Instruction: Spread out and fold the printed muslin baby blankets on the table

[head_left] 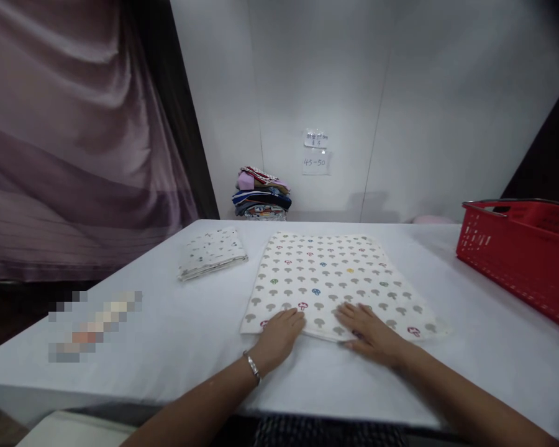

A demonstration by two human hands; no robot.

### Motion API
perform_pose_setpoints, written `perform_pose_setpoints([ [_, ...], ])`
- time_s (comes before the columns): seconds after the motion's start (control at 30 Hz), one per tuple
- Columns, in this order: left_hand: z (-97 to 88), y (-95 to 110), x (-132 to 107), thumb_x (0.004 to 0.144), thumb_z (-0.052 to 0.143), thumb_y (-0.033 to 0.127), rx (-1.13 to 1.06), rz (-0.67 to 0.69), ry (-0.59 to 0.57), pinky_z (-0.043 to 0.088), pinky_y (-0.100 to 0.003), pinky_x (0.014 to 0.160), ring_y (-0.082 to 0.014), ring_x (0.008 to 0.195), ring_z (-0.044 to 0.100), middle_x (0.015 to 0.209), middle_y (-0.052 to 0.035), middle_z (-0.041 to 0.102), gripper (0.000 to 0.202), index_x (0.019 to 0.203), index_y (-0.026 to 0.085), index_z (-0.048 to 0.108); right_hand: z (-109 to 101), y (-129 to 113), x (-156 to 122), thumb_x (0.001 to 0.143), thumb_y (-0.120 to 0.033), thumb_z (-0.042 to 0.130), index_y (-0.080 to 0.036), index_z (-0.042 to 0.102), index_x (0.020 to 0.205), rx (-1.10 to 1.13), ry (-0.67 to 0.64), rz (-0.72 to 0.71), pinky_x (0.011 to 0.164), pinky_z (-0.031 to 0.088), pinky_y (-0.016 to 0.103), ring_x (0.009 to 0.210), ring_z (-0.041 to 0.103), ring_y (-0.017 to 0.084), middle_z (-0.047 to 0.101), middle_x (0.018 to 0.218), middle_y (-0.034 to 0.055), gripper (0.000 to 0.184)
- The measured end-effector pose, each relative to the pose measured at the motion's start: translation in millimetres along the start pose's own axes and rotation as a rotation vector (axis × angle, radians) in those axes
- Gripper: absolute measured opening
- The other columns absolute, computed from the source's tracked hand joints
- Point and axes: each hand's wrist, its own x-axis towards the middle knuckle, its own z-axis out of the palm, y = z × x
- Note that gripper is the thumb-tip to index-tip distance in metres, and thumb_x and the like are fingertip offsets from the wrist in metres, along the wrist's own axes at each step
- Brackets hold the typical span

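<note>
A white cloth (330,282) printed with grey and coloured mushrooms lies spread flat on the white table (168,354) in front of me. My left hand (281,334) rests flat on its near edge, left of the middle, with a silver bracelet at the wrist. Further right, my right hand (368,332) also lies on the near edge, palm down with its fingers stretched out. Neither hand grips anything that I can see. To the left lies a folded white cloth (214,251) with a small dark print, apart from both hands.
At the table's right side stands a red plastic basket (517,248). A stack of folded fabrics (262,195) is beyond the far edge, against the white wall. A blurred-out item (95,326) lies on the left. Pinkish curtains (74,143) hang along the left side.
</note>
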Motion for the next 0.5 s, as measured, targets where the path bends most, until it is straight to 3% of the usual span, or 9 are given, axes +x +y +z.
perform_pose_setpoints([
  [0.13, -1.7, 5.2, -4.1, 0.086, 0.042, 0.008, -0.004, 0.016, 0.080, 0.047, -0.035, 0.090, -0.0183, 0.101, 0.060, 0.108, -0.0064, 0.066, 0.027, 0.105, 0.017, 0.059, 5.4, -2.1, -3.4, 0.091, -0.056, 0.035, -0.026, 0.033, 0.142, 0.027, 0.012, -0.043, 0.112, 0.010, 0.048, 0.138, 0.018, 0.025, 0.024, 0.149, 0.0053, 0.060],
  [0.23, -2.7, 7.6, -6.8, 0.086, 0.041, 0.009, -0.026, 0.019, 0.070, 0.049, -0.034, 0.087, -0.0177, 0.097, 0.062, 0.105, -0.0051, 0.067, 0.027, 0.102, 0.019, 0.060, 5.3, -5.2, -1.3, 0.092, -0.051, 0.037, -0.025, 0.036, 0.141, 0.007, 0.034, -0.032, 0.111, 0.012, 0.050, 0.137, 0.020, 0.026, 0.026, 0.149, 0.0065, 0.056],
  [0.37, -1.6, 4.2, -9.2, 0.084, 0.040, 0.006, -0.040, 0.012, 0.037, 0.045, -0.038, 0.096, -0.0193, 0.111, 0.056, 0.118, -0.0050, 0.063, 0.036, 0.111, 0.020, 0.059, 4.8, -25.0, 9.8, 0.091, -0.052, 0.039, -0.024, 0.029, 0.144, 0.000, 0.027, -0.076, 0.112, 0.008, 0.049, 0.138, 0.015, 0.026, 0.021, 0.150, 0.0071, 0.061],
  [0.5, 0.7, -3.1, -13.5, 0.082, 0.041, 0.004, -0.025, -0.094, -0.022, 0.042, -0.041, 0.099, -0.0214, 0.118, 0.052, 0.124, -0.0059, 0.059, 0.043, 0.118, 0.019, 0.058, 11.1, -47.4, 20.9, 0.088, -0.059, 0.039, -0.023, 0.023, 0.146, 0.038, -0.051, -0.160, 0.112, 0.005, 0.047, 0.139, 0.014, 0.026, 0.020, 0.150, 0.0085, 0.070],
])
